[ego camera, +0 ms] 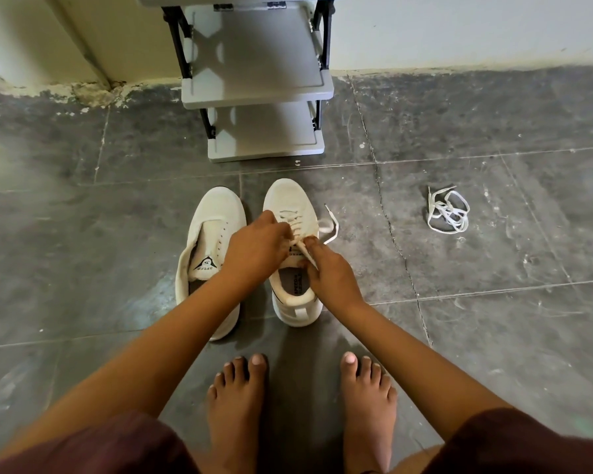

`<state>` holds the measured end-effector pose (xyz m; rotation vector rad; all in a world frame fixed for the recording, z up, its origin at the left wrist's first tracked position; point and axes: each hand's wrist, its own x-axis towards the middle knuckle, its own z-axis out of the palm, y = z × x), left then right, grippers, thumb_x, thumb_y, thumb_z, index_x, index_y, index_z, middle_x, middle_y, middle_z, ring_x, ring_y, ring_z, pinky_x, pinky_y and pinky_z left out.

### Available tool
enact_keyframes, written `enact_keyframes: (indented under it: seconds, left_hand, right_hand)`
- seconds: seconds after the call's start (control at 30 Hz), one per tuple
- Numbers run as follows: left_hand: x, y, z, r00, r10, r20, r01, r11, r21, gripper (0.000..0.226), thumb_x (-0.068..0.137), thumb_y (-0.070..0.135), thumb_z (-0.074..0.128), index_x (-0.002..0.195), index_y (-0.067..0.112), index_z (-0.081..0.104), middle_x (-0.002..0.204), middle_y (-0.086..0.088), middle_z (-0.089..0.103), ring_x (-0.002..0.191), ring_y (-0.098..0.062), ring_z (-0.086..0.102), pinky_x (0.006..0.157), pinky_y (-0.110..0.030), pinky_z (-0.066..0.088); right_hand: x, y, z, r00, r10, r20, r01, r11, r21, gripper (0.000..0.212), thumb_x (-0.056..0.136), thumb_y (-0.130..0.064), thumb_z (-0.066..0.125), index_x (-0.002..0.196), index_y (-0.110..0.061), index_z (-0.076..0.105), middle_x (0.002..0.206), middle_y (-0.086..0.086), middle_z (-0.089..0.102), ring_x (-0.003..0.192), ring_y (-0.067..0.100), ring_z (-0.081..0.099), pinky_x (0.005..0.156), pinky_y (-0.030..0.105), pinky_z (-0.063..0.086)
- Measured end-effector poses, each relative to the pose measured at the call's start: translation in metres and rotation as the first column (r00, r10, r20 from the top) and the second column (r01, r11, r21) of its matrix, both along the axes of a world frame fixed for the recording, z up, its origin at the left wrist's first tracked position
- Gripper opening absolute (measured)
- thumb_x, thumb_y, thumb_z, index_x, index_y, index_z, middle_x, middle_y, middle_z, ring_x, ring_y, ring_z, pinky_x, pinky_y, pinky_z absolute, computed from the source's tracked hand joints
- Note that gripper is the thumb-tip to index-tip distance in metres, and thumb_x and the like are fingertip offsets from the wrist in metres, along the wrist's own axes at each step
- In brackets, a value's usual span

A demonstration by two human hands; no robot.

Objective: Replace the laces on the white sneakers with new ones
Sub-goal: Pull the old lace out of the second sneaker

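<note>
We work right sneaker (288, 200), mid floor: left hand (254, 248) and right hand (332, 275) both pinch its lace (332, 227) at top eyelets. Left sneaker (216, 213) laceless. Loose lace bundle (447, 210) well right. Next, we judge: steady eyelet-by-eyelet pull.

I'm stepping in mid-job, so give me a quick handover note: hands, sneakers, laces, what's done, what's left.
Left hand: grips the lace at the laced sneaker's upper eyelets.
Right hand: pinches a strand of the same lace.
Unlaced sneaker: on the floor beside the laced one, on its left, eyelets empty.
Loose lace bundle: on the floor to the right, apart from both shoes.
Done: one sneaker stripped of its lace.
Left: cannot tell whether the held lace is old or new; both sneakers must end up with new laces.
</note>
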<state>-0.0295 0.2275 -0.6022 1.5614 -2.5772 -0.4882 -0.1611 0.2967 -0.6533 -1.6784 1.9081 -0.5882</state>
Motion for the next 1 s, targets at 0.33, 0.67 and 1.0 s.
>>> enact_keyframes:
  seconds: [0.33, 0.67, 1.0]
  left_hand:
    - [-0.005, -0.002, -0.005, 0.952, 0.133, -0.275, -0.099, 0.986, 0.132, 0.012, 0.084, 0.024, 0.067, 0.088, 0.013, 0.067, 0.073, 0.008, 0.048, 0.068, -0.012, 0.047, 0.065, -0.026, 0.038]
    - [0.003, 0.004, 0.002, 0.622, 0.586, -0.52, -0.082, 0.709, 0.7, 0.006, 0.085, 0.006, 0.066, 0.08, 0.005, 0.063, 0.076, -0.004, 0.064, 0.071, -0.008, 0.061, 0.063, -0.011, 0.051]
    - [0.01, 0.005, -0.001, 0.6, 0.593, -0.537, -0.053, 0.7, 0.712, 0.011, 0.087, 0.008, 0.064, 0.076, 0.008, 0.06, 0.05, 0.015, 0.06, 0.047, 0.008, 0.054, 0.048, -0.004, 0.04]
  right_hand:
    - [0.003, 0.001, 0.001, 0.998, -0.053, -0.025, 0.052, 0.998, -0.039, 0.04, 0.095, -0.009, 0.044, 0.134, -0.012, 0.048, 0.127, 0.01, 0.058, 0.103, 0.03, 0.06, 0.084, 0.038, 0.049]
    - [0.009, 0.0, 0.003, 0.993, -0.073, -0.09, 0.072, 0.997, -0.013, 0.039, 0.096, -0.011, 0.041, 0.135, -0.015, 0.047, 0.132, 0.005, 0.055, 0.107, 0.027, 0.057, 0.082, 0.034, 0.045]
    - [0.013, -0.003, 0.002, 0.988, -0.071, -0.14, 0.071, 0.997, 0.002, 0.044, 0.093, -0.008, 0.042, 0.137, -0.017, 0.045, 0.14, 0.0, 0.048, 0.116, 0.024, 0.054, 0.088, 0.033, 0.045]
